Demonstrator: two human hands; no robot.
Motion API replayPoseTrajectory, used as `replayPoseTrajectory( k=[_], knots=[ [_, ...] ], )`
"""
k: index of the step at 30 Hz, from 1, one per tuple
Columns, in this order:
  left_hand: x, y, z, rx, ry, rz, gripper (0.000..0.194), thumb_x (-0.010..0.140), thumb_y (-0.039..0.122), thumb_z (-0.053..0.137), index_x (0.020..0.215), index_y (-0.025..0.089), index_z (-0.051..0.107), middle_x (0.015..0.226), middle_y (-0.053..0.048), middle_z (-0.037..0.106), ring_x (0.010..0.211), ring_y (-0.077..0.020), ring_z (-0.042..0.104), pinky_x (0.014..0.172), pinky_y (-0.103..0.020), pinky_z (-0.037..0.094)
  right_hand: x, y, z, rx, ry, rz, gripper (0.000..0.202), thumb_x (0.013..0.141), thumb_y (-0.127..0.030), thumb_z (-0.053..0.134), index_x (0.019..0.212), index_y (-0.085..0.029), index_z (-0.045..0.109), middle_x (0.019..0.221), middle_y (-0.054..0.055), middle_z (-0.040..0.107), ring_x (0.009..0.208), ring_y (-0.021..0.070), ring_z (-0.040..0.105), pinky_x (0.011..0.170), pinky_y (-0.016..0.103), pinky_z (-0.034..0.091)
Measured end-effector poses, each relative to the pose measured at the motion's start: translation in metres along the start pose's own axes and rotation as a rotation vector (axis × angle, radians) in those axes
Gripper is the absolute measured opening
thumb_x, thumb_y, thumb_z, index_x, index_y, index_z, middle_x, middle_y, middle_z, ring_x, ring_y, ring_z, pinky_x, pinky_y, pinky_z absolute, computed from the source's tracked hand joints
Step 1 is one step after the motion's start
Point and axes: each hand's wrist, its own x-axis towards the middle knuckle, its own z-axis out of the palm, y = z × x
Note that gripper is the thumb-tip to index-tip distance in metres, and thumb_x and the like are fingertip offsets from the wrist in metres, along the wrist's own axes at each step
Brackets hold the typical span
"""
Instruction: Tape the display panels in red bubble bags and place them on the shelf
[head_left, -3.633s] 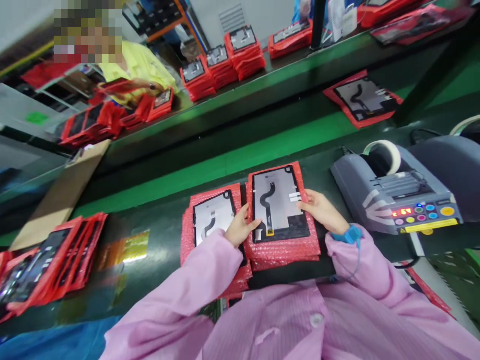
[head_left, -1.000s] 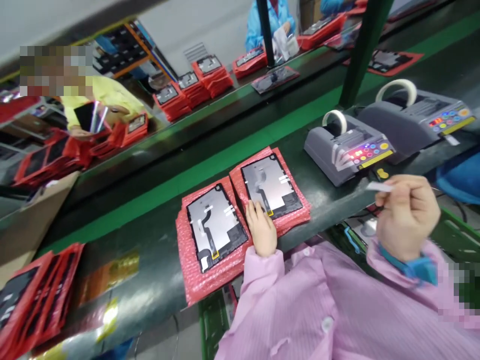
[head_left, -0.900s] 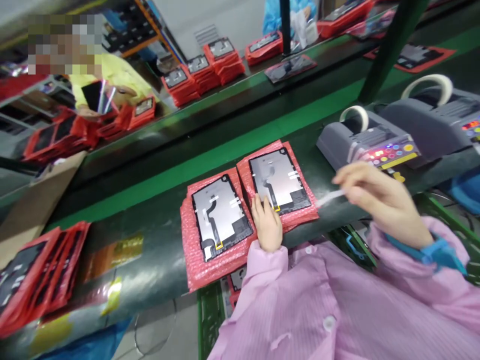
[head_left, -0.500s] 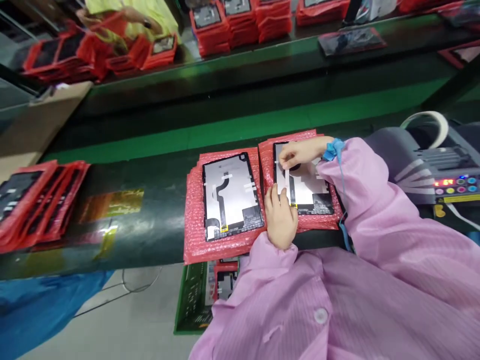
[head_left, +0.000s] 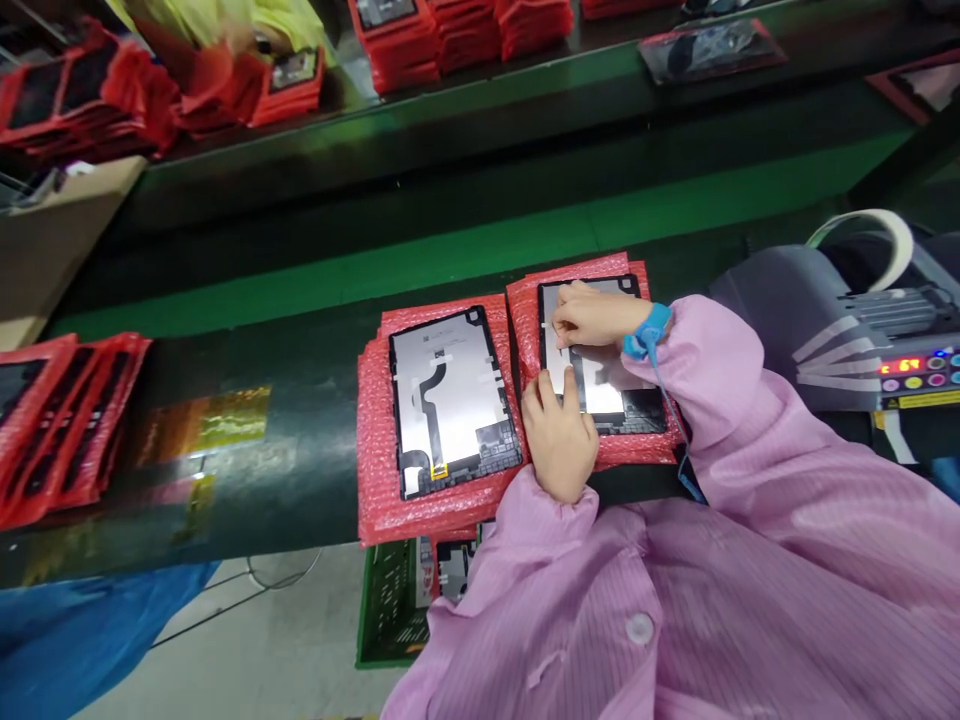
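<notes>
Two tablet screen assemblies lie face down on red bubble-wrap bags. My left hand (head_left: 559,436) rests on the lower left part of the right-hand screen assembly (head_left: 637,412), its fingers stretched out and apart. Above it, my right hand (head_left: 591,316) is closed in a pinch over the same panel, at a small pale strip of tape near the dark flex cable; the fingertips partly hide it. A blue wrist strap (head_left: 648,332) with a cord circles my right wrist. The left-hand screen assembly (head_left: 469,395) shows its silver back, black flex cable and white tape tabs, untouched.
A grey tape dispenser (head_left: 802,310) with a tape roll (head_left: 896,250) stands at right. More bagged screens (head_left: 82,420) lie at left. A green crate (head_left: 375,610) sits below the bench edge. Across the bench, a person in yellow is near stacks of red bags (head_left: 397,50).
The view has shifted slightly. My right fingertips have moved a little down toward the panel, and the white strip beneath them shows less. My left hand stays on the panel.
</notes>
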Motion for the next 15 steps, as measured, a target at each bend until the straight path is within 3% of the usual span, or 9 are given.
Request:
replayPoseTrajectory(
  k=[3, 6, 9, 11, 13, 15],
  knots=[
    [-0.001, 0.001, -0.001, 0.013, 0.011, -0.002, 0.056, 0.087, 0.011, 0.048, 0.142, 0.013, 0.056, 0.14, -0.02, 0.049, 0.125, -0.0347, 0.045, 0.108, -0.05, 0.042, -0.005, -0.004, -0.005, -0.116, 0.253, 0.205, 0.037, 0.077, -0.031, 0.08, 0.103, -0.01, 0.064, 0.113, 0.016, 0.058, 0.108, 0.0298, 0.051, 0.092, 0.042, 0.046],
    [0.0, 0.001, -0.005, 0.005, 0.028, 0.012, 0.054, 0.086, 0.01, 0.049, 0.138, 0.012, 0.059, 0.136, -0.02, 0.051, 0.123, -0.0344, 0.047, 0.107, -0.049, 0.042, -0.04, -0.022, -0.011, -0.176, 0.429, 0.348, 0.04, 0.088, -0.033, 0.069, 0.117, -0.008, 0.06, 0.121, 0.019, 0.058, 0.113, 0.0312, 0.051, 0.095, 0.044, 0.047],
    [0.006, 0.001, -0.008, -0.005, 0.058, 0.049, 0.045, 0.087, 0.011, 0.048, 0.129, 0.008, 0.064, 0.131, -0.021, 0.053, 0.124, -0.0346, 0.047, 0.11, -0.05, 0.04, -0.115, -0.054, -0.005, -0.043, 0.629, 0.294, 0.031, 0.097, -0.042, 0.054, 0.111, -0.015, 0.062, 0.115, 0.014, 0.062, 0.108, 0.0271, 0.056, 0.096, 0.042, 0.049],
    [0.015, 0.001, -0.006, -0.004, 0.075, 0.09, 0.042, 0.09, 0.015, 0.047, 0.127, 0.004, 0.063, 0.131, -0.024, 0.052, 0.124, -0.035, 0.047, 0.11, -0.05, 0.039, -0.178, -0.069, 0.011, 0.166, 0.88, 0.308, 0.021, 0.098, -0.039, 0.051, 0.104, -0.021, 0.061, 0.101, 0.008, 0.065, 0.093, 0.0214, 0.061, 0.083, 0.037, 0.054],
    [0.025, 0.004, -0.002, 0.014, 0.07, 0.115, 0.046, 0.093, 0.023, 0.047, 0.133, 0.004, 0.059, 0.133, -0.025, 0.051, 0.122, -0.0363, 0.048, 0.106, -0.052, 0.042, -0.241, -0.065, 0.032, 0.295, 1.248, 0.558, 0.014, 0.096, -0.037, 0.053, 0.096, -0.025, 0.06, 0.084, 0.002, 0.062, 0.071, 0.0169, 0.058, 0.065, 0.033, 0.051],
    [0.034, 0.007, 0.002, 0.057, 0.049, 0.108, 0.052, 0.095, 0.032, 0.048, 0.139, 0.006, 0.055, 0.134, -0.025, 0.05, 0.119, -0.0378, 0.048, 0.1, -0.055, 0.045, -0.299, -0.037, 0.053, 0.261, 1.672, 0.995, 0.014, 0.093, -0.038, 0.053, 0.09, -0.025, 0.057, 0.079, 0.002, 0.057, 0.066, 0.0169, 0.055, 0.062, 0.034, 0.047]
  ],
)
